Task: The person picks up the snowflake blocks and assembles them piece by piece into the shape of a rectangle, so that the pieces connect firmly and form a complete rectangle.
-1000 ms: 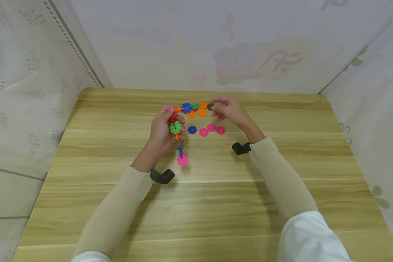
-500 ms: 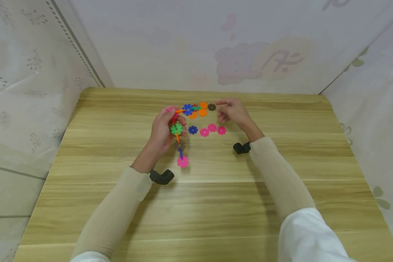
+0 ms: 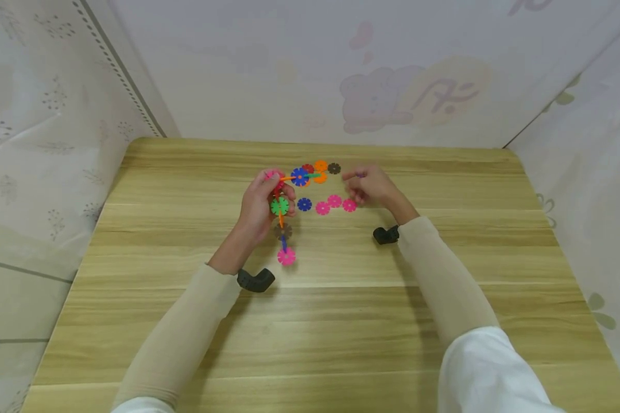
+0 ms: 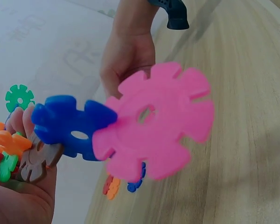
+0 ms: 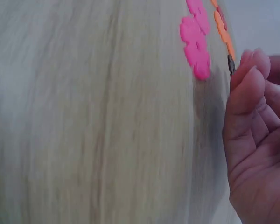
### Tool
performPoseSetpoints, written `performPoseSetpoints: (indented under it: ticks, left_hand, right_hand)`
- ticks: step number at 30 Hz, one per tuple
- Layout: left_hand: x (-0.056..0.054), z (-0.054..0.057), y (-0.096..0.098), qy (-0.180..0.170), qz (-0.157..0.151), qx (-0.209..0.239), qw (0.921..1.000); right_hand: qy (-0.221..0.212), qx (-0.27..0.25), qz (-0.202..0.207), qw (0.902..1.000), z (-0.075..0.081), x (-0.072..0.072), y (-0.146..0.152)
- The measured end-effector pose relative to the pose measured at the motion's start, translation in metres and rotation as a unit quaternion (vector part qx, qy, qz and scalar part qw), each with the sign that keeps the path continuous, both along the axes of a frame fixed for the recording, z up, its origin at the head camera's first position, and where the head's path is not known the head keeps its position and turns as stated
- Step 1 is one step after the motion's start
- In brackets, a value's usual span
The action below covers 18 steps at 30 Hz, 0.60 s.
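Observation:
My left hand (image 3: 260, 203) grips a bent chain of slotted plastic snowflake discs, its thumb over a pink one near the corner. One arm of the chain points right, through a blue disc (image 3: 299, 177) to a green disc (image 4: 20, 99) at its tip. The other comes down past a green disc (image 3: 279, 206) and a brown disc (image 4: 36, 161) to a pink end disc (image 4: 154, 121), large in the left wrist view. My right hand (image 3: 372, 186) hovers right of a loose brown disc (image 3: 333, 168); thumb and forefinger tips lie close together, nothing visible between them.
Loose orange discs (image 3: 321, 165) and a red disc (image 3: 308, 168) lie at the back of the wooden table (image 3: 330, 321), partly behind the chain. Nearer are a loose blue disc (image 3: 304, 204) and a row of pink discs (image 3: 334, 201). A patterned sheet (image 3: 289, 74) hangs behind.
My right hand has drawn off to the right from the brown disc, which stays on the table. The chain's right-hand arm has dipped slightly toward me in my left hand's grip.

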<state>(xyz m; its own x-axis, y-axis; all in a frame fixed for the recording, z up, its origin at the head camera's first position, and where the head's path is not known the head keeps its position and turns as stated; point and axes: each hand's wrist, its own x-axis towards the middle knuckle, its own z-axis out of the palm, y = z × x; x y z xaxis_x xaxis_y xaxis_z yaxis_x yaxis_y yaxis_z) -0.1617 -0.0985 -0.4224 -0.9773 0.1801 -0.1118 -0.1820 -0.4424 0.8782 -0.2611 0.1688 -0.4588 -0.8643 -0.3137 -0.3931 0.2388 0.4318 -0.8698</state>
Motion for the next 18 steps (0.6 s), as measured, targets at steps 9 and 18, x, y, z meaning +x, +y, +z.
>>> performPoseSetpoints:
  ticks: [9,18]
  left_hand:
    - [0.000,-0.002,0.004,-0.003,-0.002,-0.018,0.9998]
    - [-0.001,-0.001,0.006,-0.002,-0.001,-0.016,0.9999]
  right_hand:
    - [-0.028,0.073,0.102,0.9917,-0.003,0.003,0.015]
    - [0.007,0.116,0.195,0.9739,-0.004,0.004,0.019]
